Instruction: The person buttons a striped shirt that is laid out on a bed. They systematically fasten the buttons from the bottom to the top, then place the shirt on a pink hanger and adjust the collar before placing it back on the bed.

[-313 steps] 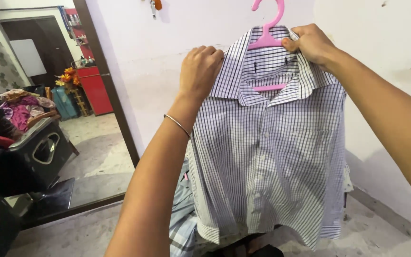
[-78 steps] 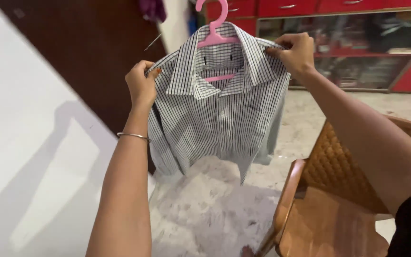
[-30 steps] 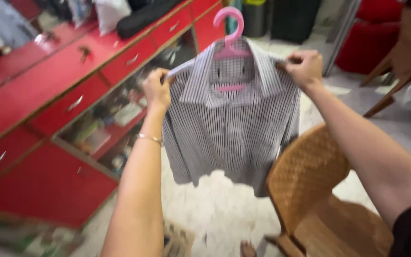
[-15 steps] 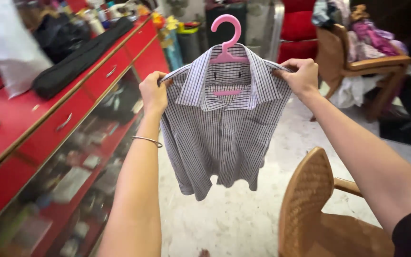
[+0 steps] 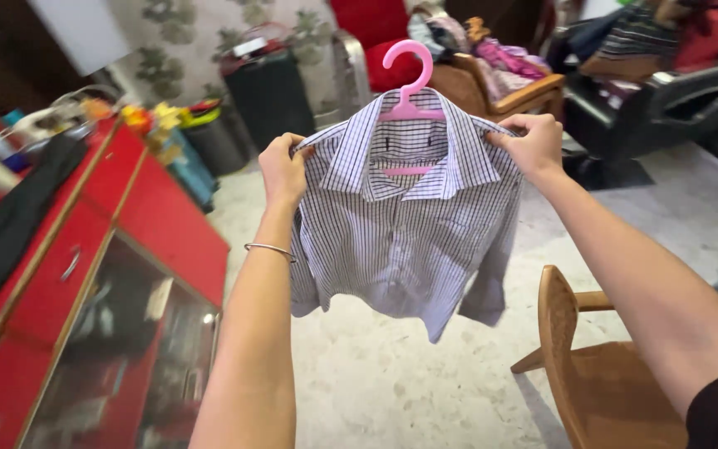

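Up in the middle of the frame we hold a checked shirt (image 5: 405, 241) that hangs on a pink hanger (image 5: 409, 91). Our left hand (image 5: 282, 170) is pinched shut on one shoulder of the shirt, and our right hand (image 5: 533, 143) is pinched shut on the other shoulder. We think we hold it by both shoulders so it hangs flat and does not slide off the hanger. The sleeves and hem dangle free above the pale floor (image 5: 392, 391). A thin bangle (image 5: 269, 249) sits on our left wrist. At the left of the frame is a red cabinet (image 5: 151, 216) with glass fronts. At the lower right is a brown wooden chair (image 5: 600, 374), close under our right arm. At the top of the frame another chair (image 5: 500, 87) is piled with clothes, well apart from the shirt.
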